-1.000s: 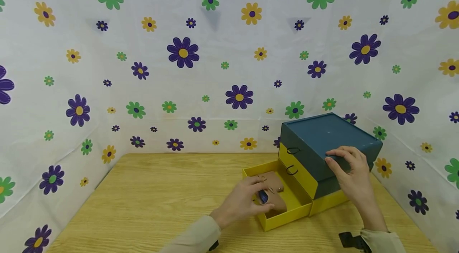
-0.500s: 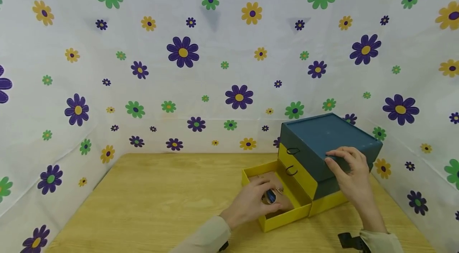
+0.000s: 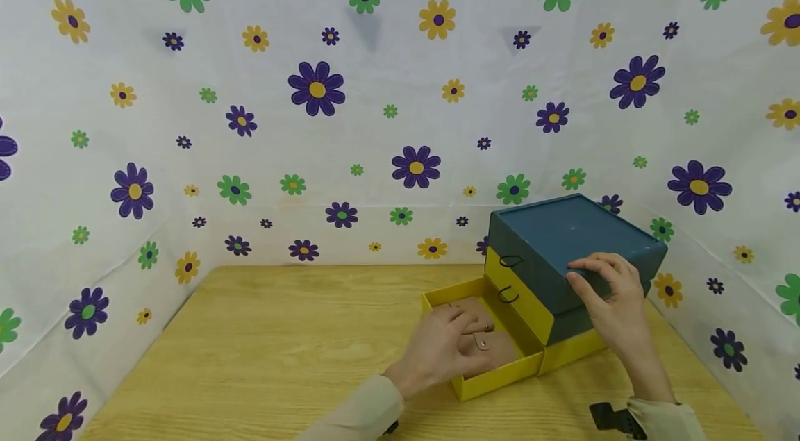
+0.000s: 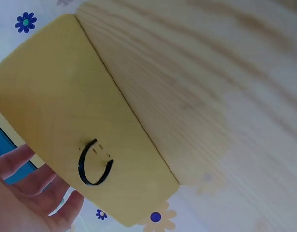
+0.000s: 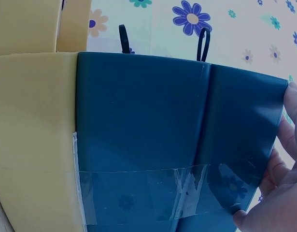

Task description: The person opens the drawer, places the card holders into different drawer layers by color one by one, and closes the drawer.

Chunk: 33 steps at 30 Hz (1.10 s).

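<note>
In the head view, two pinkish-brown pouches with snap-button flaps lie side by side in a pulled-out yellow drawer (image 3: 503, 382). My left hand (image 3: 431, 351) reaches over the drawer wall, its fingers and thumb spread on the near pouch (image 3: 496, 351) and beside the far pouch (image 3: 478, 312). The left wrist view shows the drawer's outer face (image 4: 56, 87) with a black loop pull; the fingertips are hidden behind it. At the near top edge of a stacked blue drawer box (image 3: 581, 226), my right hand (image 3: 615, 302) holds on, fingers on top and thumb on the side.
Beneath the blue boxes sits a yellow box (image 5: 35, 130), and clear tape (image 5: 138, 195) runs across the stack's side. Black loop pulls (image 3: 511, 262) stick out from the fronts. The wooden table (image 3: 281, 330) spreads left, backed by a flowered cloth (image 3: 375, 80).
A dark, shiny thing seen between my left fingers earlier is out of sight now. The near pouch's snap flap shows at present. My right hand has stayed on the box.
</note>
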Available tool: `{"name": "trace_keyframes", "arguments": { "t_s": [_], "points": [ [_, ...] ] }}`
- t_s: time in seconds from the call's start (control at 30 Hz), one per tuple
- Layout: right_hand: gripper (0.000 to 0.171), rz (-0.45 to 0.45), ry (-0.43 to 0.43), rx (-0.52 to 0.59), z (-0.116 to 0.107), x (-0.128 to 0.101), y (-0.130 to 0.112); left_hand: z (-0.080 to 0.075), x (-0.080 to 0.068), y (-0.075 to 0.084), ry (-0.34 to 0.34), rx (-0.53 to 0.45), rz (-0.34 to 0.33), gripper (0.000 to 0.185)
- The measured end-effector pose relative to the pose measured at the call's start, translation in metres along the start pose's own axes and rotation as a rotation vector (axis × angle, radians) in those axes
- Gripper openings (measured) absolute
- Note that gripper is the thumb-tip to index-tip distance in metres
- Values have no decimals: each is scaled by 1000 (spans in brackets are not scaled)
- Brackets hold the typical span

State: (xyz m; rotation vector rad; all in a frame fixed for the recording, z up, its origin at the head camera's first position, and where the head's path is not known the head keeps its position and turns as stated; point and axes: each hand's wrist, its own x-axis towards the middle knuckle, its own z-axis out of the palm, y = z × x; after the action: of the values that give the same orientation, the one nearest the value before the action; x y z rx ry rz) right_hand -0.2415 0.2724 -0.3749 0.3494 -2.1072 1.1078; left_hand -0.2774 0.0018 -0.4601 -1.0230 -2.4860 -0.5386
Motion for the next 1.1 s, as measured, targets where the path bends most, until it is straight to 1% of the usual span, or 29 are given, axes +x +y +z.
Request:
{"name": "trace_keyframes", "arguments": {
  "t_s": [0.07, 0.2, 0.23, 0.3, 0.5, 0.67, 0.8, 0.93, 1.0, 1.1],
  "points": [
    [13, 1, 1, 0, 0, 0, 0, -1, -1, -3, 27, 35, -3, 53],
    [13, 1, -2, 1, 0, 1, -1, -3, -2, -10, 83, 52, 11, 40],
    [12, 1, -2, 1, 0, 0, -1, -4, -3, -12, 93, 49, 7, 36],
    [12, 1, 1, 0, 0, 0, -1, -6, -5, -16, 98, 37, -22, 31],
    [14, 5, -3, -8, 0, -1, 0, -13, -13, -26, 70, -49, -170, 20],
    [13, 9, -12, -11, 0, -1, -1, -15, -19, -31, 33, -85, -238, 19],
    [13, 12, -13, -9, 0, -1, -2, -18, -21, -33, 25, -95, -258, 17],
    [14, 12, -10, -11, 0, -1, -2, -20, -23, -35, 14, -104, -256, 10],
    [14, 11, -9, -13, 0, -1, -1, -20, -23, -37, -17, -110, -254, 7],
    [14, 8, -10, -12, 0, -1, 0, -20, -22, -39, -94, -108, -250, 5]
  ]
}}
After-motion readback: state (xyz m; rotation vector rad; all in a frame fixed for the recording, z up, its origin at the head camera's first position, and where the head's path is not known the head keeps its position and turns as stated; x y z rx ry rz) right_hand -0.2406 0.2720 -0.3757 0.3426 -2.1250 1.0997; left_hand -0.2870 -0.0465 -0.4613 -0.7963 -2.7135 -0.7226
